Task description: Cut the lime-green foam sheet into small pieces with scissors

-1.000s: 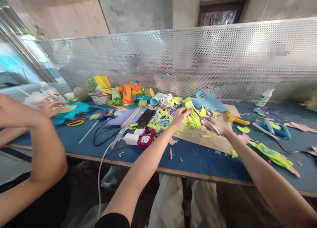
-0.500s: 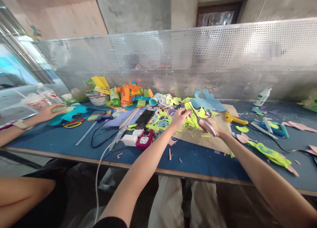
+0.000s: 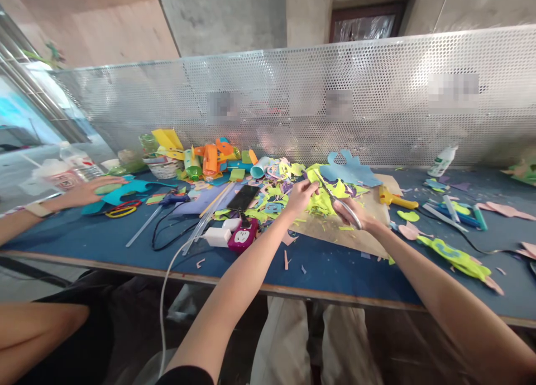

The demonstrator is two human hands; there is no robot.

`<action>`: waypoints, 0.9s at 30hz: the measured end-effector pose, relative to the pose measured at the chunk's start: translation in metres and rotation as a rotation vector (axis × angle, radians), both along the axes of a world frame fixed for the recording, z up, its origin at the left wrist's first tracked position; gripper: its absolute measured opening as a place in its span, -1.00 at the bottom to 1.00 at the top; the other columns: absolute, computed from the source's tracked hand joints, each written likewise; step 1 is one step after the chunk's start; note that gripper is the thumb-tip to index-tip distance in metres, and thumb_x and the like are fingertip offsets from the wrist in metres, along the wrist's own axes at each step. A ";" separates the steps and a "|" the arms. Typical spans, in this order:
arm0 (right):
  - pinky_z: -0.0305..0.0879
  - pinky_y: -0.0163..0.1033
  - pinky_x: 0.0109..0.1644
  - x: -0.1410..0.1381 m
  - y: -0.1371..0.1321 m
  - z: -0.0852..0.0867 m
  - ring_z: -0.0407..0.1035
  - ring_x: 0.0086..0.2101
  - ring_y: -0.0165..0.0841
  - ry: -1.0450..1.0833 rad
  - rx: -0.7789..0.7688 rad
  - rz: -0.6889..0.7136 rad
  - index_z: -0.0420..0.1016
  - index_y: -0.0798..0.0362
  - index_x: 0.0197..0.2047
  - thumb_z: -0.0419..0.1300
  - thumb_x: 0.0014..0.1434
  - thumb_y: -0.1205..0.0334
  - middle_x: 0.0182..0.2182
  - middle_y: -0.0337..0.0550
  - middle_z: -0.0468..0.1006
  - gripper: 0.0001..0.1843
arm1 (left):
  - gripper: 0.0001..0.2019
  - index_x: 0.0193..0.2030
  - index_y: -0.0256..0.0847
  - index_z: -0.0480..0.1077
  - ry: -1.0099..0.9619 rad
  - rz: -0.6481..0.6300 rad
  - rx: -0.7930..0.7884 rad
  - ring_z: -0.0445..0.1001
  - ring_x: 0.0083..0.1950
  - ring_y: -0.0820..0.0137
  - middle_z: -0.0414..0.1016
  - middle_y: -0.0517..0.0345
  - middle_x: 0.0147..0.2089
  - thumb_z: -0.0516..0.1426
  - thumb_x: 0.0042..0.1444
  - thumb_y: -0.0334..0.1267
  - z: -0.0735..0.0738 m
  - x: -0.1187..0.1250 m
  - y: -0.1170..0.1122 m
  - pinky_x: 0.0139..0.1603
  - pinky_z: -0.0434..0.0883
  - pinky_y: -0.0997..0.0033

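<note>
My left hand (image 3: 299,195) pinches a lime-green paper piece (image 3: 323,202) above a brown sheet (image 3: 355,231) in the middle of the blue table (image 3: 335,268). My right hand (image 3: 355,213) is closed round the handles of silver scissors (image 3: 335,198), whose blades point up and left into that green piece. Small green scraps lie under both hands.
A heap of coloured paper cut-outs (image 3: 218,159) lies at the back left, with a phone (image 3: 245,197), a white charger (image 3: 216,237) and a magenta plug block (image 3: 243,237). A yellow tool (image 3: 396,201) and a glue bottle (image 3: 441,162) are to the right. Another person's hand (image 3: 90,191) rests on teal paper at the left.
The other person's raised arm at the left has dropped out of the foreground; their hand now rests on the teal paper. My hands have stayed at the green piece with the scissors.
</note>
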State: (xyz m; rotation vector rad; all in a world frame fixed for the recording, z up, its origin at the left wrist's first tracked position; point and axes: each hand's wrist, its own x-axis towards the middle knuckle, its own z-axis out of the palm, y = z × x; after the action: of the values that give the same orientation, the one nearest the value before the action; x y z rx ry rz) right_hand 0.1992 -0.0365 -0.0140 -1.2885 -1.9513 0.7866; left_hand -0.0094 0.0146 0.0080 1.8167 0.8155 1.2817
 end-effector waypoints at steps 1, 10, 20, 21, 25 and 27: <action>0.13 -0.24 -0.58 0.001 0.001 0.001 0.18 -0.67 -0.39 -0.005 0.000 -0.006 0.12 -0.04 -0.56 -0.04 0.07 -0.50 -0.72 -0.27 0.24 -0.35 | -0.56 -0.50 -0.22 0.37 0.007 -0.009 0.000 0.21 -0.47 0.48 0.27 0.20 -0.51 0.10 0.22 0.10 0.001 -0.002 0.000 -0.37 0.16 0.40; 0.17 -0.23 -0.51 0.011 0.003 0.004 0.16 -0.59 -0.39 -0.035 0.053 0.130 0.15 -0.03 -0.51 -0.10 0.10 -0.49 -0.63 -0.29 0.24 -0.35 | -0.58 -0.48 -0.23 0.37 0.125 -0.132 0.027 0.23 -0.47 0.47 0.34 0.18 -0.49 0.09 0.23 0.08 0.005 -0.008 0.001 -0.35 0.18 0.38; 0.17 -0.22 -0.53 0.008 0.001 0.006 0.16 -0.66 -0.40 -0.035 0.044 0.114 0.12 -0.04 -0.64 -0.18 0.03 -0.58 -0.74 -0.23 0.25 -0.26 | -0.56 -0.49 -0.23 0.36 0.098 -0.128 0.026 0.24 -0.45 0.46 0.33 0.17 -0.48 0.09 0.23 0.09 0.010 -0.009 -0.003 -0.33 0.18 0.37; 0.16 -0.22 -0.53 0.009 0.001 0.008 0.16 -0.67 -0.40 -0.040 0.046 0.101 0.12 -0.04 -0.65 -0.17 0.04 -0.57 -0.75 -0.24 0.24 -0.27 | -0.56 -0.49 -0.23 0.36 0.096 -0.130 0.025 0.22 -0.47 0.47 0.32 0.18 -0.49 0.09 0.23 0.09 0.012 -0.009 -0.003 -0.35 0.16 0.37; 0.06 -0.25 -0.56 0.011 0.002 0.011 0.12 -0.65 -0.41 -0.091 0.091 0.043 0.16 -0.03 -0.59 -0.02 0.02 -0.51 -0.73 -0.28 0.21 -0.33 | -0.57 -0.49 -0.23 0.37 0.132 -0.139 0.013 0.13 -0.53 0.49 0.23 0.21 -0.55 0.10 0.22 0.07 0.017 -0.012 -0.004 -0.42 0.09 0.38; 0.04 -0.25 -0.55 0.014 0.004 0.011 0.11 -0.62 -0.41 -0.119 0.113 0.051 0.21 -0.01 -0.53 0.03 0.02 -0.49 -0.67 -0.29 0.23 -0.35 | -0.58 -0.50 -0.23 0.39 0.180 -0.151 0.025 0.15 -0.52 0.49 0.28 0.20 -0.54 0.11 0.21 0.06 0.017 -0.013 -0.003 -0.41 0.10 0.38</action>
State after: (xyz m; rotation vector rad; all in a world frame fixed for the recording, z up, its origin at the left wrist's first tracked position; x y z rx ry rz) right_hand 0.2137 -0.0326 -0.0030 -1.2479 -2.0992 0.6267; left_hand -0.0227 0.0112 0.0254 1.9944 0.7447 1.0485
